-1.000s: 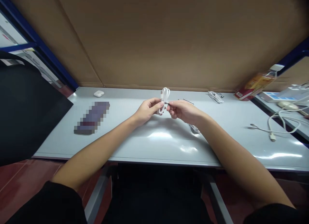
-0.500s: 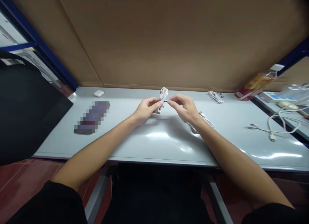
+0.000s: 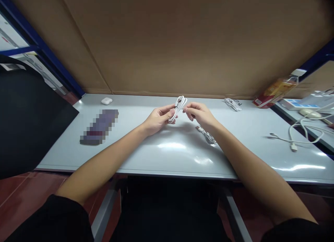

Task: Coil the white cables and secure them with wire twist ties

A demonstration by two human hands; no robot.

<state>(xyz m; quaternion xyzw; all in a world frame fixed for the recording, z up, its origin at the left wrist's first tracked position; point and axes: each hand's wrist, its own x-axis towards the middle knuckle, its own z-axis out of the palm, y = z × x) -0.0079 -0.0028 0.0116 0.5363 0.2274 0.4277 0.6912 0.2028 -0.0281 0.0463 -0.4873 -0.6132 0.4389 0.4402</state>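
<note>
My left hand (image 3: 158, 119) grips a coiled white charging cable (image 3: 180, 108), thumb in front and fingers behind. The coil leans up and to the right, above the desk. A thin black twist tie (image 3: 177, 103) lies across its upper part. Just right of the coil is my right hand (image 3: 199, 113), fingers curled and thumb and forefinger drawn together. Whether anything is between those fingertips is too small to make out. Below that hand, partly behind the forearm, lies a second white cable bundle (image 3: 208, 137) on the desk, its plug pointing left.
A white earbud case (image 3: 106, 101) and a blurred-out phone-shaped object (image 3: 100, 127) lie left on the grey desk (image 3: 146, 158). Another tied cable (image 3: 233, 104) lies back right, near a tilted bottle (image 3: 276, 91). A loose white cable (image 3: 308, 142) trails from the right. Cardboard (image 3: 167, 43) stands behind.
The coil in my left hand has turned and tilted right, showing the tie across it. My right fingertips have come off the tie's end and curled; more of the bundle below shows.
</note>
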